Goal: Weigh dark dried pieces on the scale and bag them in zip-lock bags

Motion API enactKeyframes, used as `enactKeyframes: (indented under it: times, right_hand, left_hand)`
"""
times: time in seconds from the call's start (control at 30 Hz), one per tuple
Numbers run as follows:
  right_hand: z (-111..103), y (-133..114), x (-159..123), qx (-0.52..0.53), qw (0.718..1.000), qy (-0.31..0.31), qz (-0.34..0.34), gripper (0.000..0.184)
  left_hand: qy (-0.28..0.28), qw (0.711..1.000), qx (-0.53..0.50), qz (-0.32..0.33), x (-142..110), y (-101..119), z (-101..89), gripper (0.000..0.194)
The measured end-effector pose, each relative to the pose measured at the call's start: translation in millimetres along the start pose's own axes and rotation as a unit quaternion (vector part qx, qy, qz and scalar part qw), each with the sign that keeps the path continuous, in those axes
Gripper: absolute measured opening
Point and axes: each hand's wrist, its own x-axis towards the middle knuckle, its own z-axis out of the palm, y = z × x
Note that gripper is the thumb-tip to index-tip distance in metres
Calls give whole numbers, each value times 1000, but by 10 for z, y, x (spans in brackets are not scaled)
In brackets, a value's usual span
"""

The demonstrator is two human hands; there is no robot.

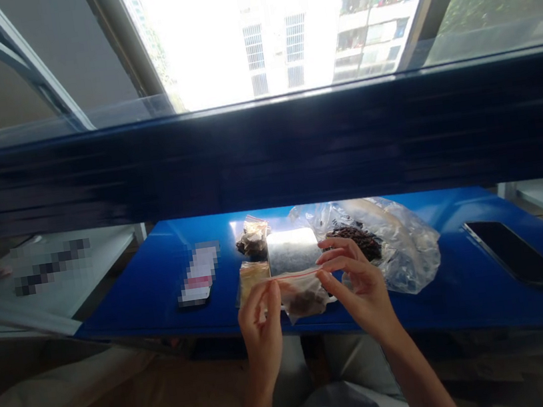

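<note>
Between my hands hangs a small clear zip bag (pixel 305 296) with a red line along its top and dark contents in its lower part. My left hand (pixel 261 316) pinches the left end of the top edge. At the right end, my right hand (pixel 358 282) pinches the same edge with thumb and finger, its other fingers spread a little. Behind the bag lies a pale flat tray or scale (pixel 292 249), partly hidden. Right of it, a large clear plastic bag (pixel 409 251) lies around a heap of dark brown pieces (pixel 357 240).
Left of the tray are a filled small bag (pixel 255 238) and a stack of zip bags (pixel 254 274). A lit phone (pixel 198 274) lies farther left on the blue table (pixel 136 283), a dark phone (pixel 516 253) at the right. A blue shelf beam (pixel 264 154) crosses above.
</note>
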Motion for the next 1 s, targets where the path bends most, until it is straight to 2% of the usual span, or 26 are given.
enactKeyframes:
  times: [0.17,0.33,0.63,0.8,1.0]
  right_hand:
    - [-11,-12,6,-18,1000,9,-10,12]
    - [-19,-22,9,-34,999,13,-17,14]
    - [-20,-12,22,-36,999,-5,-28,10]
    - [5,15,28,4,999,-43,-11,14]
    - [-13,65,29,55,994,-92,7,15]
  left_hand:
    - [-25,999,-5,35,29,55,-27,21]
    - [-13,998,-29,53,35,108,0,15]
    - [2,996,-80,38,-2,71,41,15]
    - [27,996,-69,56,-7,34,37,12]
    - [1,994,-85,73,4,53,57,14]
